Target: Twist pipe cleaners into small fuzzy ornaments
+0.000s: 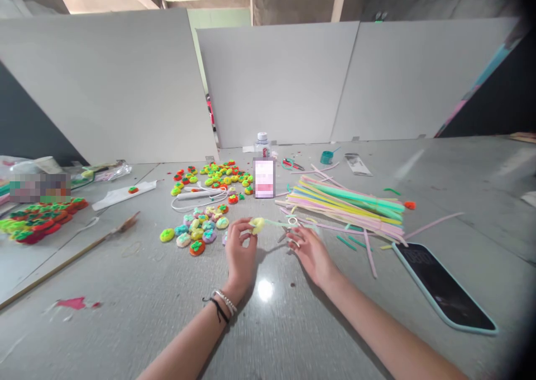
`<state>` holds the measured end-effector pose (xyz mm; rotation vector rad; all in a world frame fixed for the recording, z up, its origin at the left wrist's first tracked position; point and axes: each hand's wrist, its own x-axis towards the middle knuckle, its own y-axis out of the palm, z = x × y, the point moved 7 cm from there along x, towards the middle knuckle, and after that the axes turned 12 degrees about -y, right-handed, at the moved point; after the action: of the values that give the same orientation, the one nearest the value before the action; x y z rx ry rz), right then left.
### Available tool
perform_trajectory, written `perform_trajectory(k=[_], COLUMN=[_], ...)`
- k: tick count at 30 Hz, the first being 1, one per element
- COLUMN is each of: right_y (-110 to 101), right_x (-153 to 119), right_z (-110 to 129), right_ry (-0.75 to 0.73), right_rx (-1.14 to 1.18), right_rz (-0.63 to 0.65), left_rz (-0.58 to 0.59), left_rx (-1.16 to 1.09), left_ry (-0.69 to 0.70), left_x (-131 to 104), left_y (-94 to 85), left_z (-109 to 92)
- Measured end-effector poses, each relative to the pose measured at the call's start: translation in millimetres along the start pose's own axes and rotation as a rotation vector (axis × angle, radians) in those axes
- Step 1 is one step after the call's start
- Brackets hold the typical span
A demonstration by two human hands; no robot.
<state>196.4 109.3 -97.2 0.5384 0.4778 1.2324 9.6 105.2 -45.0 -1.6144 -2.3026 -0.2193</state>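
At the far left, red and green fuzzy pieces (39, 224) sat in rows behind a long stick (62, 265). Nearer, pastel pieces (208, 224) lay heaped beside a white corded tool (196, 193); these looked finished to me. My left hand (242, 249) was pinching a yellow fuzzy piece (258, 224) in its fingertips, over the middle of the table (146, 324). That one seemed part made, since a pale green stem (274, 223) ran from it towards my right hand (312, 251), whose fingers were curled round the scissors (285, 236). I couldn't tell whether they gripped the stem too. On the right, the bundle of stems (347, 204) was unshaped, though I couldn't tell how many were wanted. I had the most room between my forearms; the heap's edge hemmed in my left hand, the stem ends my right, and the phone (444, 288) lay out beyond my right forearm
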Motion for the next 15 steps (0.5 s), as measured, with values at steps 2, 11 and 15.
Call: perform_trajectory(k=[2,11,15], right_y=[6.6,34.9,27.8], right_x=[-2.2,-21.4,-11.3], right_z=[-7.4,-1.8,-1.4], right_ry=[0.144,-0.102,-0.184], right_rx=[0.019,-0.347,-0.406], right_rz=[0.094,0.491,0.453], left_rz=[-0.013,0.228,0.321], left_rx=[0.090,0.373,0.372], left_ry=[0.191,0.355,0.261], left_x=[-8.9,-28.6,-27.3], left_y=[-0.4,22.1,30.1], left_z=[-17.1,-27.7,-19.1])
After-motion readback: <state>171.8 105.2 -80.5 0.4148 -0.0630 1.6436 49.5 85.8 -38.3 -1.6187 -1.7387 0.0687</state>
